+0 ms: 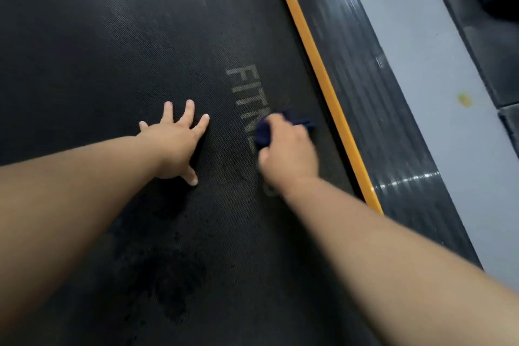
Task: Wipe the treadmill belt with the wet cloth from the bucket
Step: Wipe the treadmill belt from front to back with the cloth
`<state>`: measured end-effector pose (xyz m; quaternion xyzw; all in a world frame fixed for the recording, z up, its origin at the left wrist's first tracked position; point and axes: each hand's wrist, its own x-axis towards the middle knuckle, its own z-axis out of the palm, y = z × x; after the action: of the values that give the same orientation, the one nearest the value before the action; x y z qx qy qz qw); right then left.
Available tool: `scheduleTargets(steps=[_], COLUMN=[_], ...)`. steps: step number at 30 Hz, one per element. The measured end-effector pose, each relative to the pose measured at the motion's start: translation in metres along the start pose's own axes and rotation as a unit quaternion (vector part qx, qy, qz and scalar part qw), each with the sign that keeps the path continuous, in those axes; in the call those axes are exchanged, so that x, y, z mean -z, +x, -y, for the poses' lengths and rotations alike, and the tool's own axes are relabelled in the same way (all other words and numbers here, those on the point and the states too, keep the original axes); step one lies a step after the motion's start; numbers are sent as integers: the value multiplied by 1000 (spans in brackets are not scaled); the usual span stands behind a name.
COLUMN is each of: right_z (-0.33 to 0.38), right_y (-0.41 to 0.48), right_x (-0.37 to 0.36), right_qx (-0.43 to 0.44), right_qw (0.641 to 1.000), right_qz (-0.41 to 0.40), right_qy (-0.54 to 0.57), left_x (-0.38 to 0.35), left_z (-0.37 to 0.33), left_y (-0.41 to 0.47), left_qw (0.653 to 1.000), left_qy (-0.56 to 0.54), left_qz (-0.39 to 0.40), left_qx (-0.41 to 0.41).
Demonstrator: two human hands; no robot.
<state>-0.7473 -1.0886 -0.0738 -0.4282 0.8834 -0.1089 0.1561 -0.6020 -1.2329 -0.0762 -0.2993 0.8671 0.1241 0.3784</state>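
The treadmill belt (140, 36) is filling most of the view, and the wiping appears to be going on near its right-hand edge. To do this stroke well, I judge the cloth should be travelling in long, overlapping passes under steady downward pressure. It should be working right up to the ribbed side rail (365, 93) and its yellow edge strip (317, 73) without riding onto them. The darker, damp-looking patch (168, 275) nearer the person (probably wiped already) is hinting at where coverage ends. The duller zone around the grey lettering (244, 87) is likely needing the next passes. Bracing is sensible too, since the belt may be sliding under a push.

The left hand (174, 143) is lying flat on the belt with all 5 fingers straight and spread, holding nothing. The right hand (289, 149) is curling over a dark blue cloth (266, 132), gripping it and pressing it onto the belt over the end of the lettering, near the strip. The cloth is blurring, so its fold cannot be told. No bucket is showing.
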Motion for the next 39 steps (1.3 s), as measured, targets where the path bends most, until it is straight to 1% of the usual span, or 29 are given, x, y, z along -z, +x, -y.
scheduleTargets(steps=[1, 3, 4, 6, 8, 9, 10, 12, 14, 16, 17, 20, 21, 23, 25, 26, 28, 30, 32, 35, 38, 39], right_z=[11, 11, 2, -27, -56, -64, -68, -67, -63, -58, -54, -51, -52, -57, -56, -54, -52, -49, -50, -65, -80, -81], right_y=[-7, -6, 2, 19, 30, 32, 33, 38, 56, 76, 80, 56, 42, 18, 24, 36, 60, 72, 65, 31, -2, -6], right_x=[-9, -13, -8, 7, 29, 38, 44, 46, 47, 44, 42, 30, 28, 34, 49, 55, 59, 52, 41, 43, 61, 65], right_qx=[43, 105, 108, 100, 62, 51, 58, 101, 127, 116, 97, 53, 54, 57, 25, 12, 8, 18, 40, 75, 96, 92], right_qw=[999, 993, 992, 990, 987, 985, 984, 980, 979, 981, 982, 983, 982, 979, 984, 989, 996, 993, 985, 974, 941, 937], right_qz=[24, 62, 70, 60, 35, 32, 33, 37, 13, 9, 16, 28, 38, 84, 114, 100, 47, 32, 55, 107, 229, 248], right_qy=[20, 3, -17, -83, -147, -159, -164, -167, -161, -157, -161, -175, -179, -176, -134, -110, -81, -109, -159, -186, -229, -226], left_x=[-1, -1, 0, 2, 2, 1, 1, 0, -3, -5, -4, -3, -2, -2, -3, -4, -5, -7, -7, -3, -5, -9], left_z=[0, 0, 0, 0, 0, 1, 2, 2, 1, 2, 3, 4, 4, 4, 5, 4, 4, 4, 5, 4, 7, 10], left_y=[-1, -2, -2, -3, -2, -1, -1, -1, 0, 1, 1, 1, 2, 1, 1, 1, 1, 1, 0, -3, -7, -8], left_qw=[1000, 1000, 1000, 1000, 1000, 1000, 1000, 1000, 1000, 1000, 1000, 1000, 1000, 1000, 1000, 1000, 1000, 1000, 1000, 999, 998, 998], left_qy=[3, 5, 4, -3, 0, 2, 2, 0, -1, 3, 6, 8, 7, 1, -6, -9, -15, -9, -4, -10, -27, -32], left_qz=[-1, 0, 1, 5, 3, -1, -3, -2, -3, -8, -9, -14, -15, -14, -17, -18, -18, -21, -20, -29, -47, -56], left_qx=[1, 4, 3, 3, -1, -1, -1, 0, -1, -4, -6, -13, -13, -11, -11, -11, -9, -8, -8, -9, -8, -10])
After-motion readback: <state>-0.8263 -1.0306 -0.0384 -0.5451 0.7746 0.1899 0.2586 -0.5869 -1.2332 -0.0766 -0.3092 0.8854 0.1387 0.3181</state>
